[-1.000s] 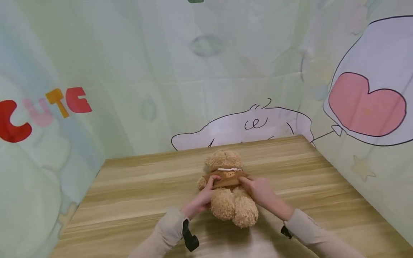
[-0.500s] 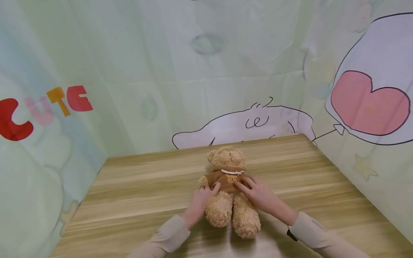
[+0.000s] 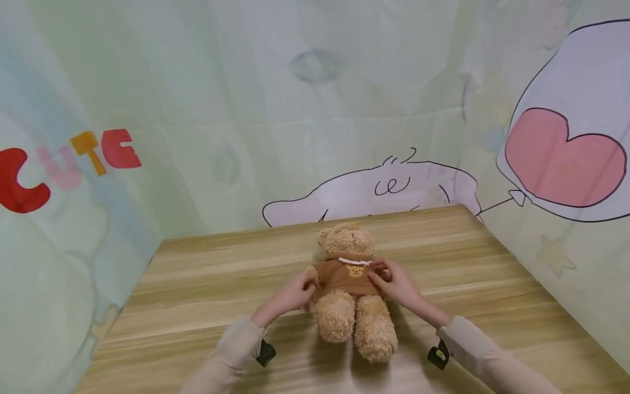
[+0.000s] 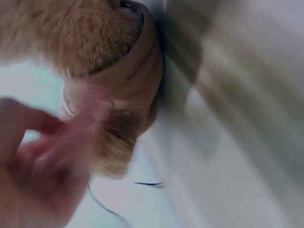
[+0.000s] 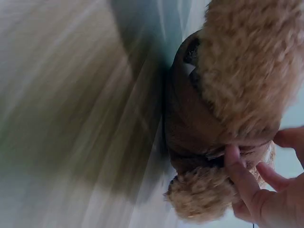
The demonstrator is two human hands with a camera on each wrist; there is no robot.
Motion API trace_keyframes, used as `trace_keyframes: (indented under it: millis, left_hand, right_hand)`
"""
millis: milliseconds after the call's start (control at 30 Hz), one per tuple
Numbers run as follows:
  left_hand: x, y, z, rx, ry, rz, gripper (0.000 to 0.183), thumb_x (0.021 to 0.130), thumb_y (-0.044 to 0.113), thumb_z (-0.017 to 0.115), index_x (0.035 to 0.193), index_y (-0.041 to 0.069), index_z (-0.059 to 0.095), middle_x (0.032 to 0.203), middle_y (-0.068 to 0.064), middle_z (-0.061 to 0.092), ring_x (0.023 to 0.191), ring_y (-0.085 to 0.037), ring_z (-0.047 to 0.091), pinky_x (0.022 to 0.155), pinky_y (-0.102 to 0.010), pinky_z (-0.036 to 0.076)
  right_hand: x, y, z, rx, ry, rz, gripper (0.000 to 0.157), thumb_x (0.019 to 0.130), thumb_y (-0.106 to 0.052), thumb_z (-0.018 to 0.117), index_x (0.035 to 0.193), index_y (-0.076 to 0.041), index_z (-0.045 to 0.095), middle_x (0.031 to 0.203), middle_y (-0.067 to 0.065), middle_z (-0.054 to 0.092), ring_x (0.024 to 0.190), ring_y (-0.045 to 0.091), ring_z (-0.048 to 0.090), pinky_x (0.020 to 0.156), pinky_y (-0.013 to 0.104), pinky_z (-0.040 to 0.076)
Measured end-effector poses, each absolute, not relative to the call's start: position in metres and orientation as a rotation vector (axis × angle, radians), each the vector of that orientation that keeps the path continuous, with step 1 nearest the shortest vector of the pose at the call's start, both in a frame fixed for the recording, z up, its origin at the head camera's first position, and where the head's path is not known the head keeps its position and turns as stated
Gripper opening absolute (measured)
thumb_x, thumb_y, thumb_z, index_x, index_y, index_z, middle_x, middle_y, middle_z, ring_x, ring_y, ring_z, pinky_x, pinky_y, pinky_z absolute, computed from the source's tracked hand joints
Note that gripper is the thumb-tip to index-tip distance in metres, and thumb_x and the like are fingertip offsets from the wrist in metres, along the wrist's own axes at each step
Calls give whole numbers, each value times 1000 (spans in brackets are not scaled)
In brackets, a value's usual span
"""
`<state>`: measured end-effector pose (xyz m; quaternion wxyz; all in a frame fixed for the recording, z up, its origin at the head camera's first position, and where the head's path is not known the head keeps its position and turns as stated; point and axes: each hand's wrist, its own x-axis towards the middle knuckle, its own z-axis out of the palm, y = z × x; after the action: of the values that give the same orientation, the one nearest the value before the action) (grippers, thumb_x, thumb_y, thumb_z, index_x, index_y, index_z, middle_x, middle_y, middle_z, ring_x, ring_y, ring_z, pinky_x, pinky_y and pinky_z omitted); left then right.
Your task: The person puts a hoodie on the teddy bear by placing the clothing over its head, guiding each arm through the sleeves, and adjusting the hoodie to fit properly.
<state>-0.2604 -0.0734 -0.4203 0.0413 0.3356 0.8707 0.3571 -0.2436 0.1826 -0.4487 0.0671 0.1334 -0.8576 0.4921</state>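
Observation:
A tan plush teddy bear (image 3: 334,317) lies on its back on the wooden table, head toward the back wall. It wears a brown shirt (image 3: 344,280) with a small bear face on the chest and a white cord (image 3: 350,261) at the neck. My left hand (image 3: 293,294) is beside the bear's arm on the left, fingers loosely bent; it is blurred in the left wrist view. On the other side, my right hand (image 3: 401,285) touches the shirt with spread fingers, a fingertip (image 5: 232,154) by the sleeve in the right wrist view.
The wood-grain table (image 3: 221,284) meets a printed fabric wall (image 3: 221,109) at the back and sides. Black wrist straps hang below both sleeves (image 3: 231,347).
Both hands first hold the shirt front, which gets pulled down and straightened over the belly. The left hand has since let go and moved left; the right has shifted slightly up.

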Motion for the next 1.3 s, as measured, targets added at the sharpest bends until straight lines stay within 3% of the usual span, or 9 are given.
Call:
trace_keyframes:
  millis: [133,233,300,467,667,800,900,1033,1300]
  left_hand:
    - [-265,-57,-415,1038,3219,914,9,83,15,56,84,8,61,69,-6,57,58,-15,46,52,-23,37]
    - [-275,-51,-422,911,3291,859,26,83,34,60,100,15,59,86,-12,54,73,-24,45,57,-31,35]
    - [-282,-51,-429,858,3106,985,34,83,37,59,107,14,54,87,-16,51,70,-23,42,56,-32,32]
    - [-298,-60,-446,823,2704,1352,34,78,21,68,101,4,49,77,-14,50,49,-9,33,48,-22,30]
    - [-305,-78,-455,741,2501,1559,26,75,7,68,92,-7,54,82,-11,55,61,-3,42,56,-20,38]
    - [-309,-86,-458,526,2195,1746,26,82,0,58,104,-14,53,75,1,59,60,-3,56,60,-23,50]
    - [-309,-88,-458,412,2067,1822,30,85,0,53,110,-17,51,68,6,59,59,-4,60,63,-24,53]
    - [-308,-89,-453,350,2080,1858,29,82,-2,57,107,-17,54,66,5,62,58,-4,61,63,-27,54]
    - [-305,-96,-442,275,2219,1707,37,75,0,67,108,-12,57,88,-16,64,58,-9,62,62,-29,54]
  right_hand:
    - [-247,175,-451,506,-2567,1078,33,77,-25,69,102,-6,61,96,11,62,79,16,55,70,27,43]
    - [-250,175,-450,498,-2563,841,37,71,-33,72,101,-13,63,98,8,62,90,24,51,78,38,37]
    - [-252,177,-452,497,-2616,857,43,71,-39,71,106,-16,61,106,10,59,98,30,51,82,44,37]
    - [-261,189,-458,615,-2718,1271,50,79,-35,65,121,-14,50,125,17,50,117,40,44,93,55,37]
    - [-275,205,-469,875,-2656,1420,56,77,-10,66,129,-7,44,133,17,43,123,37,38,94,44,40]
    - [-284,212,-476,890,-2673,1416,57,79,-5,62,132,-6,42,136,20,40,116,33,46,75,27,50]
    - [-290,216,-479,834,-2698,1472,52,81,-3,58,131,-3,42,135,23,38,93,24,59,62,26,51]
    - [-296,218,-478,742,-2730,1543,48,84,-2,54,131,-5,42,132,25,41,67,14,59,59,28,52]
    - [-299,216,-466,785,-2779,1781,53,86,-4,53,136,-7,36,137,27,34,81,6,58,70,24,52]
